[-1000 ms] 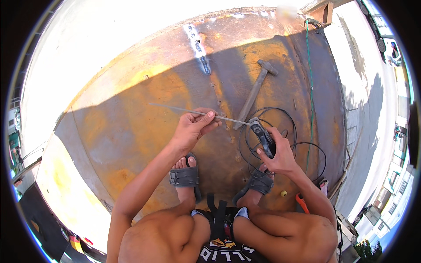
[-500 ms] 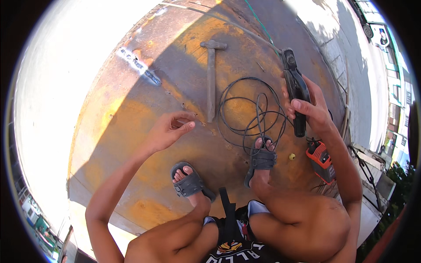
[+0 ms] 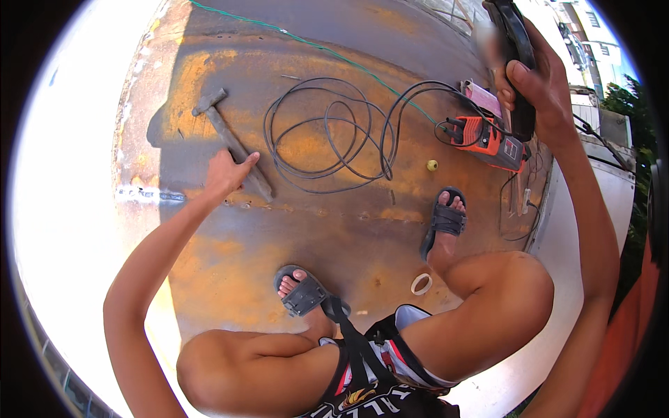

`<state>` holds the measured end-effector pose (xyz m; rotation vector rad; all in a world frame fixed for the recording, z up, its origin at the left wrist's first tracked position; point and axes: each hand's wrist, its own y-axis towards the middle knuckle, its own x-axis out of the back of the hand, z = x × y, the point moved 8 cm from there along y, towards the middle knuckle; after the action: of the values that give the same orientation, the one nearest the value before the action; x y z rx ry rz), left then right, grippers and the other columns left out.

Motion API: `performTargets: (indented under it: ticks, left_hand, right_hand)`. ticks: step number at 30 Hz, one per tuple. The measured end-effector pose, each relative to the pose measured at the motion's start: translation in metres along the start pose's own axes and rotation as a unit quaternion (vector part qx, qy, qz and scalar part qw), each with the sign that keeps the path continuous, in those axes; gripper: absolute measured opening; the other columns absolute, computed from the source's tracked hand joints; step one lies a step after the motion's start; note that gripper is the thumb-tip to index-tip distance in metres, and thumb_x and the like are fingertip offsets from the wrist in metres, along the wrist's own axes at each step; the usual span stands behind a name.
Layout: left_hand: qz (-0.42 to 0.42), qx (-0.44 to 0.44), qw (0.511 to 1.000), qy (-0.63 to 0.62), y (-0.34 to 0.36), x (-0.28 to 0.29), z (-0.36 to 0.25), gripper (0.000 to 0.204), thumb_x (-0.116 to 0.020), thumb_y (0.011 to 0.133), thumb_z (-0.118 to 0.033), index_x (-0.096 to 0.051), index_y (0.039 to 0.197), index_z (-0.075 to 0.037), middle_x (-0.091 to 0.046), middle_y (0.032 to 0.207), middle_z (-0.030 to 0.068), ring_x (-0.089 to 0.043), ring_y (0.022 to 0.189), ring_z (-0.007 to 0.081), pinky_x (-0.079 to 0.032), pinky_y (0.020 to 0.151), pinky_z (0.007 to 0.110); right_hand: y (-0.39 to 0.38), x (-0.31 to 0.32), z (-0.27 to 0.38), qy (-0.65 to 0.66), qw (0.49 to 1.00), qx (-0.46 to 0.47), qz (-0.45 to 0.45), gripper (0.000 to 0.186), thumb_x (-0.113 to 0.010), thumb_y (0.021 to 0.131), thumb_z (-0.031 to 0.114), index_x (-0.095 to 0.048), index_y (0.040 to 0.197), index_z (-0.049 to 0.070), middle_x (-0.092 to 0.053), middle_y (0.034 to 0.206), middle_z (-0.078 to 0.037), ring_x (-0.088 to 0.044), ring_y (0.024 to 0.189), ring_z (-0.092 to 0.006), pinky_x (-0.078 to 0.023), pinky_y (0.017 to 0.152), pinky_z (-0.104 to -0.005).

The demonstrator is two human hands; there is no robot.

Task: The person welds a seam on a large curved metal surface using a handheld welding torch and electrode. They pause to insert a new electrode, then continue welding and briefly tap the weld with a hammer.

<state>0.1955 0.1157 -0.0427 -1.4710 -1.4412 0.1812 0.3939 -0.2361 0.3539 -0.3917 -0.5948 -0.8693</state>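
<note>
A hammer (image 3: 226, 127) lies slantwise on the rusty steel plate (image 3: 313, 240), its head toward the far left. My left hand (image 3: 228, 173) is closed on the lower part of its wooden handle, with the thumb crossing over the top; the fingertips are partly hidden. At the upper right, my right hand (image 3: 540, 87) is wrapped round a black welding electrode holder (image 3: 519, 49) and keeps it raised off the plate. A black cable (image 3: 327, 132) lies in loose loops between the hands. A short weld bead (image 3: 153, 195) shows on the plate left of my left hand.
An orange and black welding machine (image 3: 488, 143) stands at the right, beside a pinkish box (image 3: 481, 97). A green line (image 3: 327, 49) crosses the far plate. A small yellowish ball (image 3: 432, 165) and a white ring (image 3: 421, 284) lie near my sandalled feet.
My left hand has moved onto the hammer handle. The electrode holder is farther up and to the right in my right hand. The whole view has turned, showing more of the welding machine.
</note>
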Motion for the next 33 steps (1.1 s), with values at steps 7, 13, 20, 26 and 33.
performTargets:
  ticks: [7, 13, 20, 26, 33]
  left_hand:
    - [-0.066, 0.079, 0.994, 0.044, 0.002, -0.005, -0.008, 0.069, -0.084, 0.09, -0.049, -0.066, 0.121, 0.01, -0.077, 0.113, 0.0302, -0.076, 0.106, 0.0475, -0.063, 0.09, 0.053]
    - [-0.113, 0.087, 0.989, -0.027, -0.045, -0.105, -0.086, 0.069, -0.083, 0.091, -0.044, -0.062, 0.121, 0.015, -0.075, 0.11, 0.0352, -0.075, 0.107, 0.0508, -0.061, 0.091, 0.055]
    - [-0.142, 0.114, 0.954, -0.237, -0.054, -0.252, -0.2, 0.065, -0.08, 0.095, -0.038, -0.055, 0.126, 0.013, -0.075, 0.096, 0.035, -0.075, 0.096, 0.0529, -0.061, 0.088, 0.057]
    - [-0.184, 0.096, 0.933, -0.294, -0.065, -0.291, -0.237, 0.062, -0.079, 0.097, -0.041, -0.058, 0.131, 0.008, -0.076, 0.096, 0.0311, -0.074, 0.096, 0.0519, -0.06, 0.089, 0.058]
    - [-0.008, -0.09, 0.994, 0.065, -0.154, -0.215, -0.113, 0.053, -0.074, 0.102, -0.046, -0.069, 0.133, -0.004, -0.078, 0.114, 0.021, -0.073, 0.113, 0.0434, -0.057, 0.095, 0.056]
  right_hand:
    - [0.028, -0.012, -0.064, 0.115, 0.992, 0.056, -0.003, 0.087, -0.081, 0.097, 0.049, -0.047, 0.151, -0.009, -0.059, 0.116, -0.008, -0.056, 0.071, -0.006, -0.049, 0.06, -0.0243]
    - [0.083, 0.011, -0.11, 0.163, 0.98, 0.088, 0.074, 0.076, -0.068, 0.107, 0.048, -0.046, 0.152, -0.009, -0.057, 0.118, -0.01, -0.056, 0.071, -0.0051, -0.05, 0.06, -0.0228]
    - [0.122, -0.011, -0.125, 0.185, 0.958, 0.077, 0.207, 0.085, -0.073, 0.104, 0.046, -0.041, 0.158, -0.011, -0.057, 0.112, -0.008, -0.056, 0.072, -0.0049, -0.05, 0.058, -0.0225]
    - [0.088, -0.067, -0.081, 0.12, 0.92, 0.16, 0.336, 0.108, -0.087, 0.087, 0.05, -0.041, 0.162, -0.012, -0.059, 0.112, -0.008, -0.059, 0.075, -0.0099, -0.053, 0.066, -0.0267]
    - [0.045, -0.142, -0.016, -0.007, 0.902, 0.297, 0.314, 0.102, -0.088, 0.093, 0.042, -0.037, 0.169, -0.002, -0.069, 0.129, -0.015, -0.068, 0.107, -0.0234, -0.055, 0.099, -0.0375]
